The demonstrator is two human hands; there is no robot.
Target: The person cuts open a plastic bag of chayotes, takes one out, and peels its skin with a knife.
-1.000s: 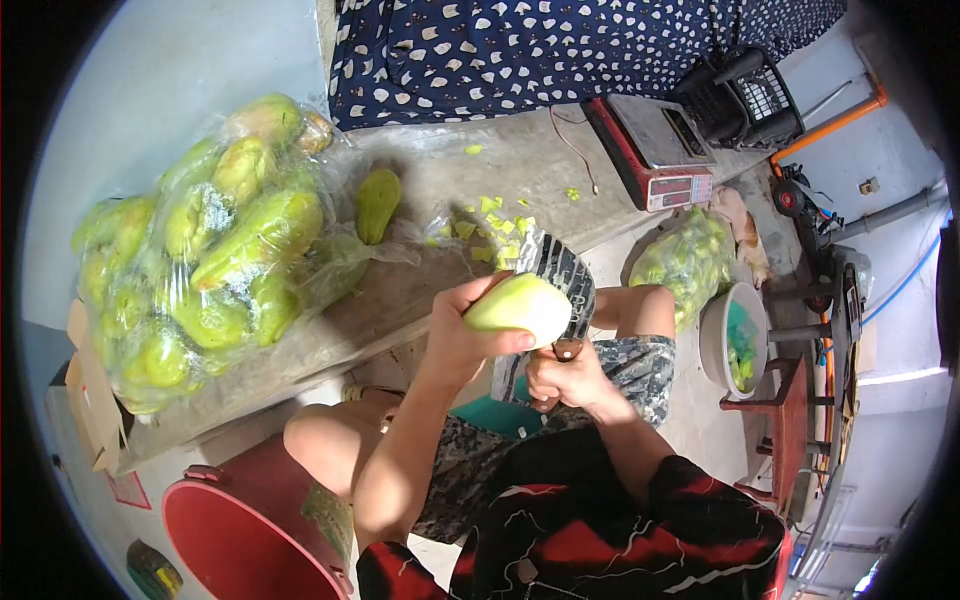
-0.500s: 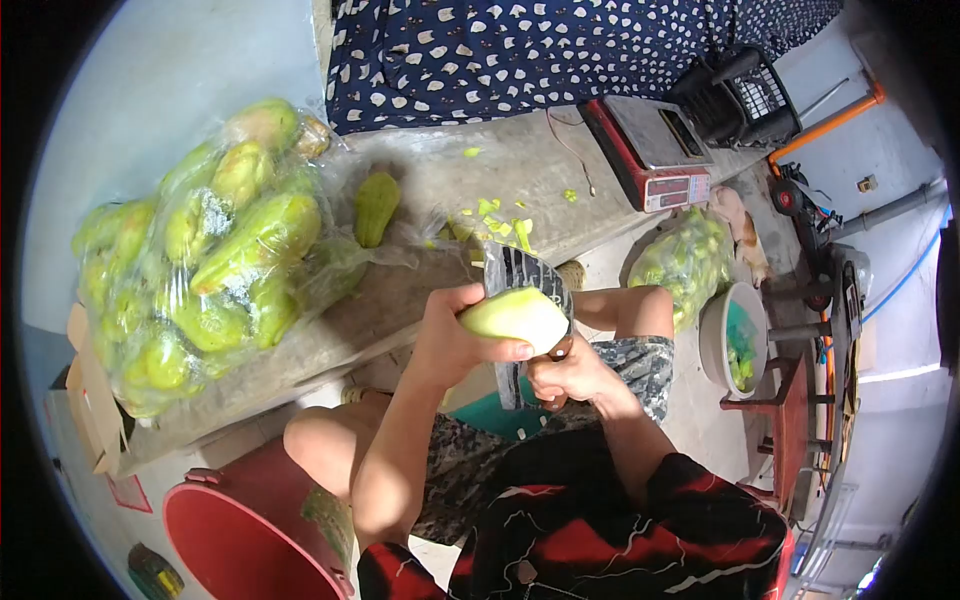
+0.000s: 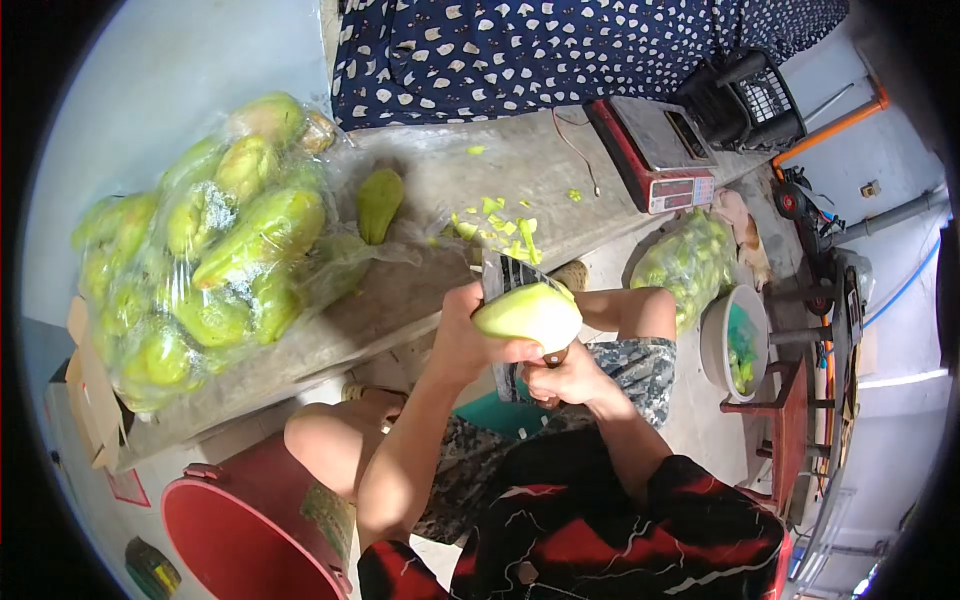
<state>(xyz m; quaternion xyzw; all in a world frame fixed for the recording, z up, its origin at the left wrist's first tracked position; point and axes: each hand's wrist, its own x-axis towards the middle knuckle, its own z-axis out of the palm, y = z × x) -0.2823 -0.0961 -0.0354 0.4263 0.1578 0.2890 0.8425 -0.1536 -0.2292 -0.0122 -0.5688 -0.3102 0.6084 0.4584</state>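
My left hand (image 3: 466,335) is closed around a pale green peeled fruit (image 3: 528,314), oblong and smooth, held above my lap. My right hand (image 3: 566,378) grips the brown handle of a broad-bladed knife (image 3: 502,272). The blade, dark with lighter marks, stands behind the fruit; where its edge meets the flesh is hidden. A thin strip of peel shows at the fruit's upper right side. Beyond my hands, green peelings (image 3: 515,235) lie scattered on the concrete ledge (image 3: 455,175). One whole green fruit (image 3: 380,205) rests there beside a clear plastic bag (image 3: 215,240) full of similar fruit.
A red-and-grey digital scale (image 3: 655,150) and a black crate (image 3: 745,105) stand at the ledge's far right. Below sit another filled bag (image 3: 688,262), a pale basin (image 3: 715,335) and a dark red stool (image 3: 775,410). A red bin (image 3: 240,515) is at lower left.
Both hands, with the fruit and knife, have shifted slightly right. The fruit has turned a little, and a strip of peel now shows at its upper right.
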